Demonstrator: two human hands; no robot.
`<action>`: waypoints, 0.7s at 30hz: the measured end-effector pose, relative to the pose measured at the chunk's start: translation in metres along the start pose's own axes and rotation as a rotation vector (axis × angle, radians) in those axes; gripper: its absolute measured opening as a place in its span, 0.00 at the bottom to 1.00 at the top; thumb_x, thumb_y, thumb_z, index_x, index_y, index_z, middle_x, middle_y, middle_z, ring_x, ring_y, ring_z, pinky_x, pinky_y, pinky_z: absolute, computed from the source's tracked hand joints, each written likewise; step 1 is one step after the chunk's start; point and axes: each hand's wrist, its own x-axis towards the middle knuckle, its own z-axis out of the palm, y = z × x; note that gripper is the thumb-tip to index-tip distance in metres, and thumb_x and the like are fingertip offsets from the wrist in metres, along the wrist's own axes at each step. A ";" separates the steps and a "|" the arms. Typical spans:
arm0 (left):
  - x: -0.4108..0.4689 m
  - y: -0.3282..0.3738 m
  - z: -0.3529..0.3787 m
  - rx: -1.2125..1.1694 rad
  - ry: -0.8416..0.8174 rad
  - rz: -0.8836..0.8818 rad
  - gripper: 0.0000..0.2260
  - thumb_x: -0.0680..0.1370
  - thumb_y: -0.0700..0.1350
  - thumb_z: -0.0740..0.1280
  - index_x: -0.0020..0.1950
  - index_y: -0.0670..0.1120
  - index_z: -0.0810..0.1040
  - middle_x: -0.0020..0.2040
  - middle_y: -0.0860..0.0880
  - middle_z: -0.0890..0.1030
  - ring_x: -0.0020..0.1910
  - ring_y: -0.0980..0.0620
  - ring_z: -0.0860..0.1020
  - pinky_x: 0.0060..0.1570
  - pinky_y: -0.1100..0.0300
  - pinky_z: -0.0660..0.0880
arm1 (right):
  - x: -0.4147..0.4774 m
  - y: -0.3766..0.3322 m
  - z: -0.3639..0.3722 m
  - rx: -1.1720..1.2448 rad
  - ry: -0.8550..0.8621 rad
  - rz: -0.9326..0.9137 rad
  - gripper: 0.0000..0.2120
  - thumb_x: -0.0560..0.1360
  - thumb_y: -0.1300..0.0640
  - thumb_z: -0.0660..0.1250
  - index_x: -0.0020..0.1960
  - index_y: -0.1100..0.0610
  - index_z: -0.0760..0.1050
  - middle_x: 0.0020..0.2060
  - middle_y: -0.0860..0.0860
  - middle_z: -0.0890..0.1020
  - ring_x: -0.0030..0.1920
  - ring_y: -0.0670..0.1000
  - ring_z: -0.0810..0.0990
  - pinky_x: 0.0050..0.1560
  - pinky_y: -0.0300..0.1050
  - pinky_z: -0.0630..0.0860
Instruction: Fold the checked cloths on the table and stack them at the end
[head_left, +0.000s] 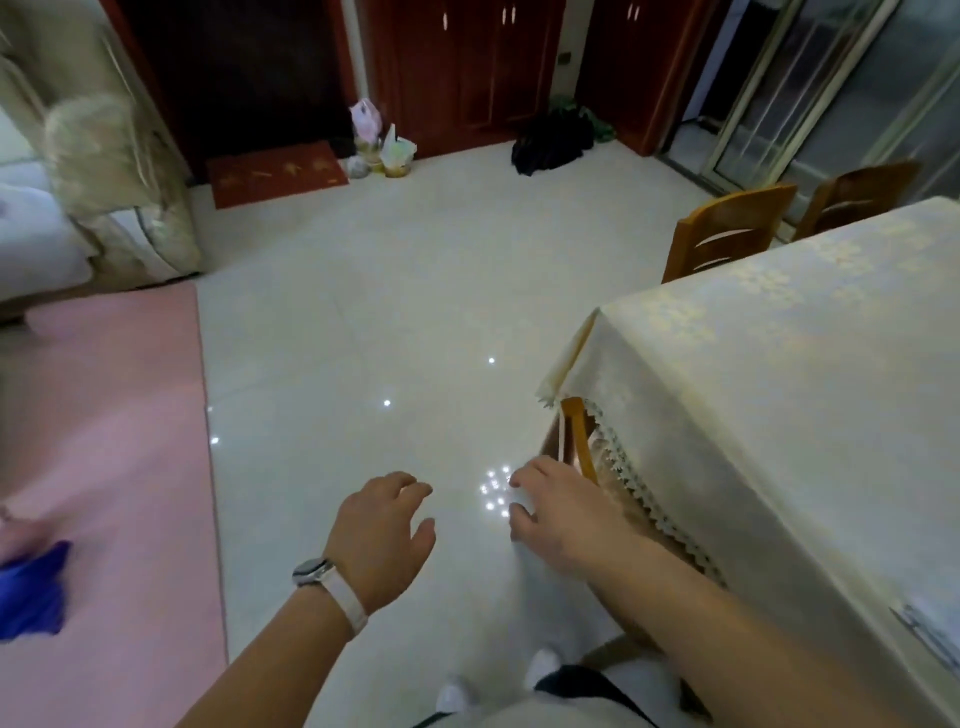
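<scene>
Surveying from the left: a pink mat (114, 415) lies on the floor, with a blue item (31, 592) on it at the frame's edge, too blurred to identify. My left hand (382, 535), a watch (314, 569) on its wrist, hangs over the pale tiled floor (363, 312) with fingers loosely curled and nothing in them. My right hand (550, 514) is beside it, fingers spread and relaxed, likewise holding nothing, near the chair (576, 436) tucked under the table (779, 389). The table, draped in a cream tablecloth, stands to my right. No checked cloth is plainly visible on the tabletop in view; a small grey-lined patch (930, 639) at the table's near edge, cut off by the frame, may be one (I cannot tell). Judgement: no fold is under way, and the step in hand is the approach to the table. The next move calls for turning right, locating a cloth, and taking one corner in each hand so it can be spread flat for the first fold.
</scene>
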 end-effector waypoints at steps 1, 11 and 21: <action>0.000 -0.004 -0.001 -0.014 0.001 -0.018 0.18 0.72 0.54 0.63 0.57 0.49 0.82 0.55 0.49 0.82 0.52 0.47 0.80 0.48 0.51 0.77 | 0.006 -0.003 0.000 0.001 -0.011 -0.007 0.21 0.80 0.47 0.57 0.70 0.52 0.69 0.67 0.48 0.71 0.66 0.50 0.70 0.64 0.47 0.69; 0.034 -0.064 -0.013 0.040 -0.041 -0.155 0.18 0.71 0.55 0.63 0.57 0.50 0.81 0.56 0.49 0.81 0.53 0.47 0.79 0.49 0.50 0.77 | 0.102 -0.024 0.024 0.067 -0.133 -0.073 0.20 0.79 0.47 0.57 0.69 0.50 0.70 0.67 0.47 0.71 0.64 0.50 0.71 0.62 0.46 0.69; 0.203 -0.092 -0.020 0.049 -0.134 -0.150 0.20 0.76 0.55 0.62 0.65 0.50 0.76 0.64 0.50 0.76 0.61 0.49 0.74 0.60 0.54 0.71 | 0.260 0.012 -0.015 0.104 -0.129 -0.085 0.19 0.79 0.48 0.58 0.68 0.52 0.70 0.65 0.49 0.72 0.63 0.53 0.71 0.62 0.49 0.70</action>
